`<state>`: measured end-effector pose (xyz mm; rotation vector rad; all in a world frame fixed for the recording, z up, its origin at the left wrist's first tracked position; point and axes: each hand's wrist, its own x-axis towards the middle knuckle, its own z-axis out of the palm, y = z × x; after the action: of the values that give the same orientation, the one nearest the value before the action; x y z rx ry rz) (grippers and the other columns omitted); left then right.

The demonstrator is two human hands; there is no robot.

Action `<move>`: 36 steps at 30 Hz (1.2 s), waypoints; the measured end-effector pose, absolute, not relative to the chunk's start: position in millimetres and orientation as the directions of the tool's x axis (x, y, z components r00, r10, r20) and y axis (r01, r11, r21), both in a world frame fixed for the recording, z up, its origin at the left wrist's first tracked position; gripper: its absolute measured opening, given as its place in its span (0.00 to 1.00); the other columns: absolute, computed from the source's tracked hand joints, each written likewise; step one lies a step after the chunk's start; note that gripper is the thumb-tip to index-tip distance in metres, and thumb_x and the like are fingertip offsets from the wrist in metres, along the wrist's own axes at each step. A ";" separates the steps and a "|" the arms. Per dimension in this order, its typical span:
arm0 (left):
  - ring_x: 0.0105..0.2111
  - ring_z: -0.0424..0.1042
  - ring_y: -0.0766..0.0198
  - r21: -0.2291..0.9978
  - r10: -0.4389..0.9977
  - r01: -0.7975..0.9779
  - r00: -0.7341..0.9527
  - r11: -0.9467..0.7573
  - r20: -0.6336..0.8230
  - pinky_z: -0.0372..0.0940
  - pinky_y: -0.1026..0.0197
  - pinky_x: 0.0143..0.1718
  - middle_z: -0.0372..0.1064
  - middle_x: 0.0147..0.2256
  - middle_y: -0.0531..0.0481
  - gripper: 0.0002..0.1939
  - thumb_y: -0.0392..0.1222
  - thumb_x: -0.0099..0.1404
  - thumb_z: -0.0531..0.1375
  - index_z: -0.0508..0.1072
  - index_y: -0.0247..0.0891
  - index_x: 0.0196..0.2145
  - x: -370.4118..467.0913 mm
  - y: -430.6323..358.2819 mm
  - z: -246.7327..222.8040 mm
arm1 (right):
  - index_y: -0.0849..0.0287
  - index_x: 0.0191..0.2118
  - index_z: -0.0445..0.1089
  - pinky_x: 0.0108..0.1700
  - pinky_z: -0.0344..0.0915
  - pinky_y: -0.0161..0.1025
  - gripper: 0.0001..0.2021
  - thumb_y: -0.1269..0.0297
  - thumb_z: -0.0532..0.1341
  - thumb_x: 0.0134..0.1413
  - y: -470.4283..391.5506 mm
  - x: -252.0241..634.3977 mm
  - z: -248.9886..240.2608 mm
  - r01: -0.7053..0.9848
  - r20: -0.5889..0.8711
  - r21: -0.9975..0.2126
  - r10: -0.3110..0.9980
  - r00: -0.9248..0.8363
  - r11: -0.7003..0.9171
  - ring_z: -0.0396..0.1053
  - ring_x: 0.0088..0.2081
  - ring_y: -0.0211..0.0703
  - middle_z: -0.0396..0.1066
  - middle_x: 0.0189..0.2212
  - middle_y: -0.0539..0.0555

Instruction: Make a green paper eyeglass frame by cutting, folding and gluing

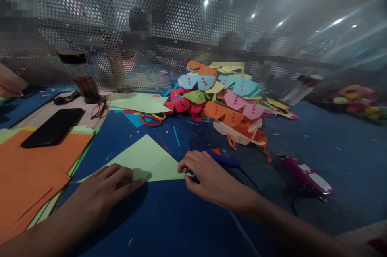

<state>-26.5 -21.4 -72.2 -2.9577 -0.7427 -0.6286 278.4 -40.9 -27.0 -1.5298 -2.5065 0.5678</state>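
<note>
A pale green sheet of paper lies folded into a triangle on the blue table, its long edge towards me. My left hand rests over the left part of that edge, fingers bent and thumb stretched along the fold. At the right corner, my right hand has its fingers curled, with the thumb apart from them and the corner tip showing in the gap. Whether the right fingertips press on the paper I cannot tell. Beyond the triangle lie scissors with red and yellow handles, their blades hidden under paper.
Orange sheets with a black phone on top lie left, near glasses and a jar of dark liquid. Cut-paper shapes are heaped behind. A purple device sits right. Perforated metal stands behind.
</note>
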 end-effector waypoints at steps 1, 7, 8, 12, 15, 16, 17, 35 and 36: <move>0.37 0.70 0.61 0.072 0.443 0.454 0.806 -0.888 0.393 0.65 0.62 0.37 0.72 0.39 0.47 0.23 0.28 0.71 0.46 0.73 0.44 0.54 -26.8 -21.2 -72.8 | 0.59 0.42 0.70 0.49 0.55 0.44 0.10 0.77 0.59 0.54 -41.0 278.8 -26.0 0.824 -0.074 -0.389 0.877 -0.474 0.412 0.65 0.46 0.44 0.71 0.43 0.52; 0.36 0.69 0.62 0.055 0.435 0.451 0.811 -0.891 0.390 0.65 0.62 0.37 0.72 0.39 0.48 0.22 0.29 0.72 0.46 0.74 0.44 0.53 -25.1 -21.5 -68.8 | 0.57 0.47 0.71 0.51 0.55 0.45 0.14 0.75 0.59 0.55 -42.3 287.5 -21.2 0.785 -0.071 -0.411 0.842 -0.535 0.464 0.66 0.48 0.45 0.71 0.46 0.53; 0.36 0.69 0.62 0.056 0.436 0.451 0.812 -0.891 0.387 0.66 0.62 0.37 0.73 0.39 0.48 0.22 0.29 0.72 0.46 0.74 0.43 0.53 -24.7 -21.8 -67.6 | 0.57 0.47 0.70 0.51 0.55 0.45 0.15 0.76 0.59 0.55 -42.6 288.8 -20.8 0.778 -0.073 -0.415 0.836 -0.545 0.471 0.66 0.49 0.45 0.71 0.46 0.53; 0.36 0.69 0.62 0.063 0.453 0.464 0.812 -0.883 0.368 0.66 0.62 0.38 0.73 0.39 0.49 0.23 0.29 0.72 0.47 0.74 0.45 0.54 -25.0 -22.6 -66.4 | 0.57 0.47 0.70 0.51 0.56 0.45 0.17 0.78 0.56 0.54 -43.0 289.8 -20.9 0.774 -0.071 -0.416 0.832 -0.551 0.477 0.66 0.49 0.45 0.71 0.46 0.54; 0.37 0.70 0.61 0.068 0.460 0.470 0.809 -0.880 0.365 0.67 0.61 0.38 0.73 0.40 0.48 0.23 0.29 0.72 0.47 0.73 0.46 0.55 -26.5 -22.3 -69.6 | 0.57 0.46 0.70 0.50 0.56 0.44 0.16 0.79 0.55 0.54 -42.0 288.2 -21.9 0.776 -0.060 -0.423 0.840 -0.540 0.468 0.66 0.48 0.45 0.71 0.45 0.54; 0.38 0.70 0.61 0.071 0.465 0.474 0.807 -0.878 0.365 0.67 0.61 0.38 0.73 0.40 0.48 0.23 0.29 0.72 0.47 0.73 0.46 0.55 -26.9 -22.1 -70.7 | 0.57 0.46 0.70 0.50 0.56 0.44 0.16 0.79 0.55 0.54 -41.5 287.7 -22.2 0.776 -0.059 -0.426 0.842 -0.537 0.465 0.66 0.48 0.45 0.71 0.45 0.53; 0.38 0.70 0.61 0.072 0.466 0.474 0.807 -0.878 0.363 0.67 0.61 0.38 0.73 0.41 0.48 0.23 0.29 0.72 0.47 0.72 0.46 0.55 -27.2 -22.0 -71.4 | 0.57 0.45 0.70 0.50 0.56 0.44 0.16 0.79 0.55 0.55 -41.0 287.5 -22.3 0.776 -0.058 -0.429 0.843 -0.535 0.463 0.66 0.48 0.45 0.71 0.45 0.53; 0.38 0.70 0.61 0.036 0.463 0.486 0.806 -0.873 0.368 0.66 0.61 0.39 0.73 0.41 0.49 0.25 0.27 0.70 0.47 0.72 0.47 0.55 -27.6 -22.9 -71.5 | 0.55 0.47 0.69 0.51 0.56 0.44 0.18 0.82 0.52 0.59 -38.9 295.8 -21.1 0.736 -0.083 -0.469 0.805 -0.587 0.489 0.66 0.48 0.42 0.70 0.46 0.52; 0.38 0.70 0.61 0.034 0.464 0.486 0.807 -0.873 0.365 0.66 0.61 0.39 0.73 0.41 0.49 0.25 0.27 0.70 0.47 0.72 0.47 0.55 -27.6 -22.9 -71.7 | 0.55 0.47 0.69 0.51 0.56 0.44 0.19 0.83 0.51 0.58 -38.8 296.0 -20.8 0.735 -0.085 -0.467 0.803 -0.590 0.491 0.66 0.48 0.42 0.70 0.46 0.52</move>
<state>-27.6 -22.9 -71.7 -2.9283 -0.7700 -0.5681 296.0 -38.8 -20.8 -1.3429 -2.5858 0.7038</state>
